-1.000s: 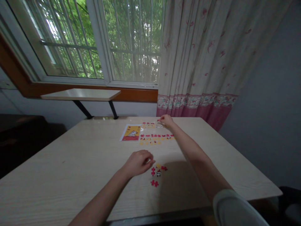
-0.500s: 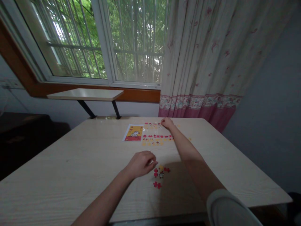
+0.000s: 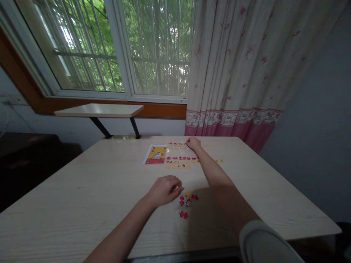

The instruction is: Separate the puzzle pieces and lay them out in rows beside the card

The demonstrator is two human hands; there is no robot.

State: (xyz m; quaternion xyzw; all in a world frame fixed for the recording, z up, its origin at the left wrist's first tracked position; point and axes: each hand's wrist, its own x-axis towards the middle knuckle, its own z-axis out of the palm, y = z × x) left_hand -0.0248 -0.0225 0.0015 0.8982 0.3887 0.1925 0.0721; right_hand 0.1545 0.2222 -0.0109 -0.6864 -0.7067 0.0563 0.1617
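At the far side of the table, my right hand (image 3: 194, 143) reaches into the top row of puzzle pieces (image 3: 175, 144). Its fingertips are pinched at a red puzzle piece at the row's end; the grip is small and partly hidden. Nearer to me, my left hand (image 3: 166, 189) rests above the table with curled fingers, thumb close to the fingertips; whatever it holds cannot be made out. Just right of it lie a yellow piece (image 3: 188, 194), a patterned piece (image 3: 188, 203) and several red pieces (image 3: 183, 214), some joined.
A picture card (image 3: 156, 155) with a white animal on yellow and red lies left of the rows. Red pieces (image 3: 182, 158) and yellow pieces (image 3: 178, 167) form lower rows. A raised shelf (image 3: 101, 109) stands at the back left of the table (image 3: 95, 197); a curtain (image 3: 233, 73) hangs behind.
My right hand has shifted slightly left along the top row, uncovering more yellow pieces right of the forearm. My left hand has stayed in place.
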